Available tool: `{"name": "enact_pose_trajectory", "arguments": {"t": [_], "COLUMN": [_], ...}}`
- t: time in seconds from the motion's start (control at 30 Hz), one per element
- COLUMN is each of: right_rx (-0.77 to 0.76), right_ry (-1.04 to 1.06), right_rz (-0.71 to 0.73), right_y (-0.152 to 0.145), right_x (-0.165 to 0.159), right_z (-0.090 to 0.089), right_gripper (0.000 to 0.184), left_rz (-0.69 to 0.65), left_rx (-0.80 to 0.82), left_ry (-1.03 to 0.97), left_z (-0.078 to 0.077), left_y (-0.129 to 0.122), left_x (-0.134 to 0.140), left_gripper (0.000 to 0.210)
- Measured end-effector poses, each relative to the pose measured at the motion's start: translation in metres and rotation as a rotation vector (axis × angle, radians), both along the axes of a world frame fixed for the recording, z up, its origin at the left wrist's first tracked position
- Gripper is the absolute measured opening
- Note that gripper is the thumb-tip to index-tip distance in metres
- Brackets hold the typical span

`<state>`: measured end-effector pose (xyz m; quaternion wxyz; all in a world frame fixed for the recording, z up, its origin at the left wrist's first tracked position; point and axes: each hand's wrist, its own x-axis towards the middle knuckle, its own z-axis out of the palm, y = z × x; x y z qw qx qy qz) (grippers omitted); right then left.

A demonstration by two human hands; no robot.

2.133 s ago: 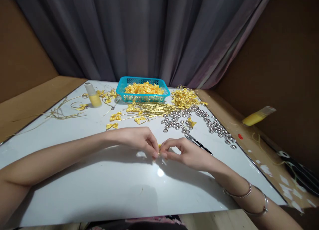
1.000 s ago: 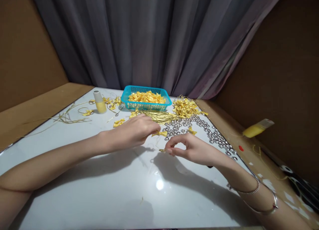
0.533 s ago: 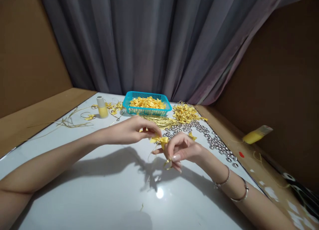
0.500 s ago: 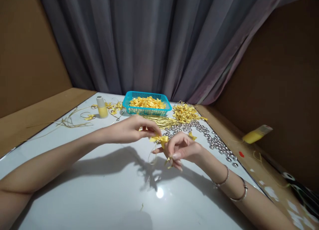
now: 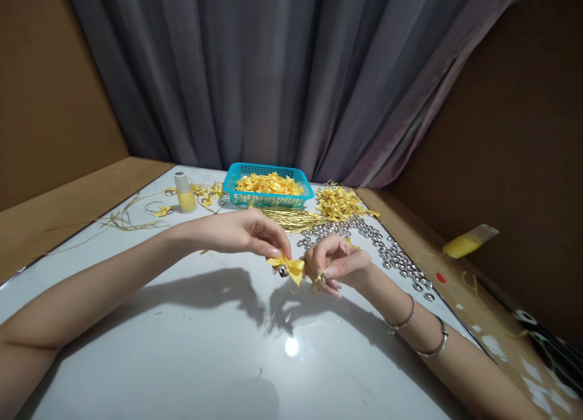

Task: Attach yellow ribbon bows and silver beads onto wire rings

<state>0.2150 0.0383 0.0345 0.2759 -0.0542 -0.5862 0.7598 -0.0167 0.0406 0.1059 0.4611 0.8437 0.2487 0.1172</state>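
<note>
Above the white table (image 5: 191, 359), my left hand (image 5: 255, 233) pinches a yellow ribbon bow (image 5: 294, 268) between thumb and fingers. A small silver bell-like bead (image 5: 282, 270) hangs at the bow, close to the fingertips. Just right of it, my right hand (image 5: 337, 262) is closed with thumb and forefinger together on a gold cord (image 5: 317, 280), whose short end curls below the fingers. A thin loop of cord shows faintly under the bow. Whether the cord runs through the bead I cannot tell.
Behind the hands are a turquoise basket (image 5: 230, 188) of yellow bows, a bundle of gold cords (image 5: 291, 220) and a pile of yellow bows (image 5: 339, 203). Silver beads (image 5: 396, 256) lie scattered at right. A small bottle (image 5: 185, 194) and loose cords (image 5: 132, 220) sit at left.
The bow has turned in my left hand and now shows the silver bead. My left fingers have come down onto it, and my right hand has shifted slightly right and up.
</note>
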Motion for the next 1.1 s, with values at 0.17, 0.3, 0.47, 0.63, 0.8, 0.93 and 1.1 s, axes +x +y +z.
{"name": "enact_pose_trajectory", "arguments": {"t": [0.17, 0.3, 0.47, 0.63, 0.8, 0.93, 1.1], "right_rx": [0.018, 0.038, 0.067, 0.171, 0.38, 0.548, 0.509], "right_ry": [-0.032, -0.017, 0.005, -0.02, -0.296, -0.416, -0.607], "right_rz": [-0.082, -0.081, -0.106, -0.041, 0.072, 0.068, -0.207], "right_y": [-0.004, -0.007, -0.012, -0.024, -0.036, -0.036, -0.035], "right_x": [0.0, 0.0, 0.0, 0.005, 0.011, 0.007, 0.004], "right_z": [0.011, 0.021, 0.033, 0.051, 0.062, 0.064, 0.067], "right_gripper": [0.009, 0.004, 0.005, 0.01, 0.013, 0.01, 0.012], "left_rz": [-0.11, -0.164, -0.035, 0.059, 0.333, 0.473, 0.364], "left_rx": [0.081, 0.106, 0.083, 0.245, 0.509, 0.565, 0.838], "left_ry": [0.083, 0.138, 0.215, 0.199, 0.111, 0.012, -0.075], "left_z": [0.001, 0.001, -0.002, -0.012, -0.027, -0.03, -0.027], "left_y": [-0.003, -0.005, -0.006, 0.001, 0.018, 0.022, 0.008], "left_x": [0.0, 0.0, 0.0, 0.0, -0.001, 0.0, 0.006], "left_gripper": [0.017, 0.018, 0.018, 0.016, 0.019, 0.015, 0.016]}}
